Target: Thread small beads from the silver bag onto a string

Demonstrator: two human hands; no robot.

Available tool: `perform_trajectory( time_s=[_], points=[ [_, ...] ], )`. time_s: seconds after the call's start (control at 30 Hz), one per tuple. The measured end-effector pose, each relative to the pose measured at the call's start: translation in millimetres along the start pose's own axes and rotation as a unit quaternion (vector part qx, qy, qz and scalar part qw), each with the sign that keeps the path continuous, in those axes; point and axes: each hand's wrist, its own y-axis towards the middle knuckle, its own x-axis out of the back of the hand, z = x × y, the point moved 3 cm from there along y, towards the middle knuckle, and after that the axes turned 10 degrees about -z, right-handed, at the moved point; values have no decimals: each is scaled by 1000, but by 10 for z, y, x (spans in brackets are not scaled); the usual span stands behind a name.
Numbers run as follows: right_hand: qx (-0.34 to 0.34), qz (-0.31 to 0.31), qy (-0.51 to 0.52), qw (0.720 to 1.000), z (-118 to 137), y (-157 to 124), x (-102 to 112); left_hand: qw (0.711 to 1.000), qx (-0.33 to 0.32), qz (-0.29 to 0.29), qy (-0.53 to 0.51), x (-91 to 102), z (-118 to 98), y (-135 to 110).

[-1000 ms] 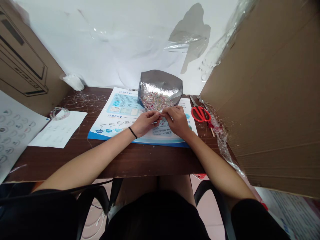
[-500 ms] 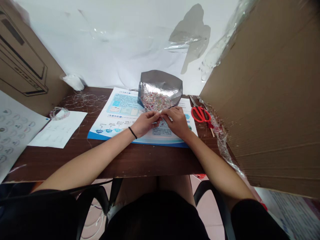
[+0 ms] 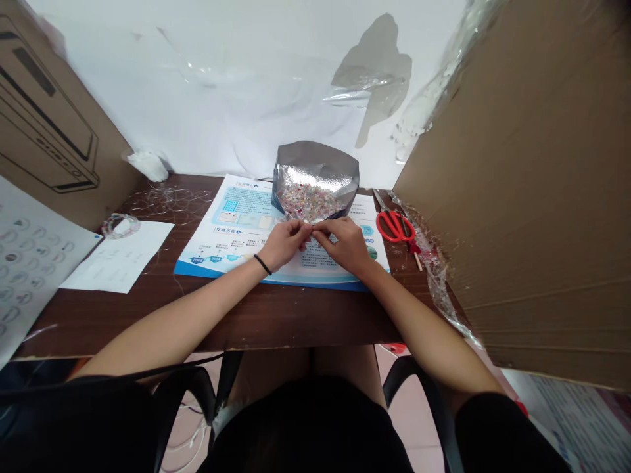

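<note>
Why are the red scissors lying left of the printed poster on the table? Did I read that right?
Wrong side: the red-handled scissors lie to the right of the printed poster, not the left, as the head view shows.

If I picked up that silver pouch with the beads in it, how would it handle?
The foil pouch looks thin and fairly floppy, since its open top is creased and sagging, so it would probably bend in the hand. The small colourful beads fill its lower part, so it may feel bottom-heavy. Tipping it could likely spill them through the wide opening.
</note>
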Motion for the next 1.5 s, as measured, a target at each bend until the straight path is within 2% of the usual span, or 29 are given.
perform_trajectory(
  time_s=[0.1, 0.27, 0.43, 0.63, 0.73, 0.83, 0.93, 1.0, 1.03, 1.1, 1.17, 1.33, 1.5],
  points=[
    [-16, 21, -2, 1000, -30, 7, -5, 999, -14, -31, -14, 53, -19, 30],
    [-42, 84, -16, 995, -79, 18, -21, 983, -7, -166, -79, 212, -42, 130],
    [-27, 123, -37, 991, -66, 11, -39, 966, 10, -219, -139, 318, -89, 203],
    [-10, 161, -74, 984, -73, -14, -52, 943, -63, -303, -122, 470, -112, 276],
    [-2, 182, -95, 979, -76, -22, -44, 935, -81, -326, -117, 517, -122, 288],
    [3, 195, -97, 976, -67, -10, -24, 948, -108, -284, -89, 504, -186, 248],
    [-26, 145, -66, 987, -59, 40, 27, 977, -148, -153, 4, 399, -292, 151],
    [-51, 97, -9, 994, -48, 74, 62, 974, -182, -77, 107, 306, -349, 66],
    [-61, 81, 29, 994, -39, 86, 73, 965, -202, -56, 156, 263, -370, 27],
    [-69, 67, 95, 991, -16, 95, 81, 946, -229, -49, 223, 195, -390, -29],
    [-66, 62, 118, 989, 2, 93, 78, 940, -229, -52, 246, 144, -385, -45],
    [-76, 29, 69, 994, -27, 92, 87, 945, -203, -18, 254, 47, -378, 46],
    [-86, -3, 38, 996, -107, 132, 148, 947, -195, 18, 254, -67, -456, 240]
  ],
)
